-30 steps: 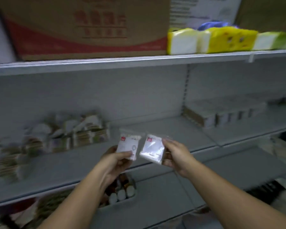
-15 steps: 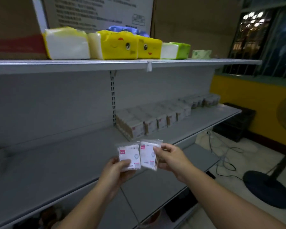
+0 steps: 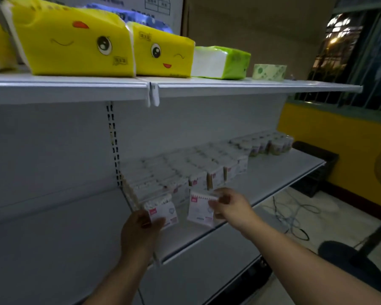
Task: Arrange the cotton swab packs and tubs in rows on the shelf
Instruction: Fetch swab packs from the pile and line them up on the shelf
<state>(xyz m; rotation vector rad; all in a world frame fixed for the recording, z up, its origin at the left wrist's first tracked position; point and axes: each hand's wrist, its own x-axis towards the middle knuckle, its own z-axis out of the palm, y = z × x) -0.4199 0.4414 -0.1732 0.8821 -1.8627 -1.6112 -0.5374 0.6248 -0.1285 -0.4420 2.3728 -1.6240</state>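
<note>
At the lower middle of the frame, our left hand [image 3: 141, 230] holds one cotton swab pack [image 3: 163, 213], with the thumb laid across its lower front corner and the fingers curled behind it. A little to the right, our right hand [image 3: 231, 208] pinches a second pack [image 3: 200, 211] by its right edge, between thumb and fingers. Both packs are upright with the printed front toward us, and a small gap is between them. They are at the front part of the middle shelf [image 3: 273, 172]; we cannot tell if they touch its surface.

Just behind the two packs, rows of packs [image 3: 185, 170] stand close together on the same shelf, going up and to the right along the back panel. After them, near the right end, a group of round tubs [image 3: 266, 144] stands in a line.

On the top shelf [image 3: 229, 86], in the upper left of the frame, lie two yellow tissue packs [image 3: 75, 40] with cartoon faces, then a green tissue pack [image 3: 220, 62] and a small pale green item [image 3: 269, 72]. At the lower right, a dark fan base [image 3: 350, 260] stands on the floor, with loose cables [image 3: 290, 216] beside it.
</note>
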